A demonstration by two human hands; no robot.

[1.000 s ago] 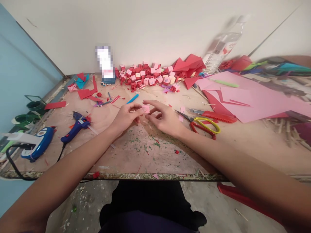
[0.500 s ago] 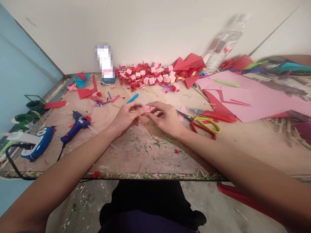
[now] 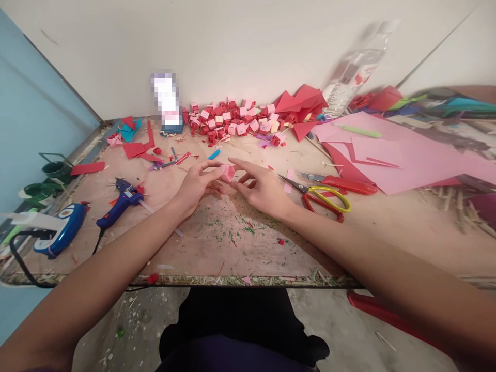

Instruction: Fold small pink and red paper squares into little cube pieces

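Observation:
A small folded pink paper box point(image 3: 228, 174) is pinched between the thumb and fingers of my left hand point(image 3: 196, 187), a little above the tabletop. Its hollow side faces my right hand point(image 3: 260, 188). That hand has its index finger and thumb parted at the box's right edge; whether the tips touch the paper I cannot tell. Behind my left hand the end of a blue stick-like thing point(image 3: 214, 154) shows. To the right of my right hand lie scissors point(image 3: 315, 195) with red and yellow handles and a red utility knife point(image 3: 344, 184).
Several small red and pink paper cubes point(image 3: 232, 121) are heaped along the wall. A blue glue gun point(image 3: 123, 201) with a cord lies left. A phone point(image 3: 166, 98) leans on the wall. Pink paper sheets point(image 3: 418, 150) and a plastic bottle point(image 3: 354, 72) occupy the right.
The paper box has turned and opened out in my left hand, so its hollow end shows. My right fingers have spread apart from their pinch on it.

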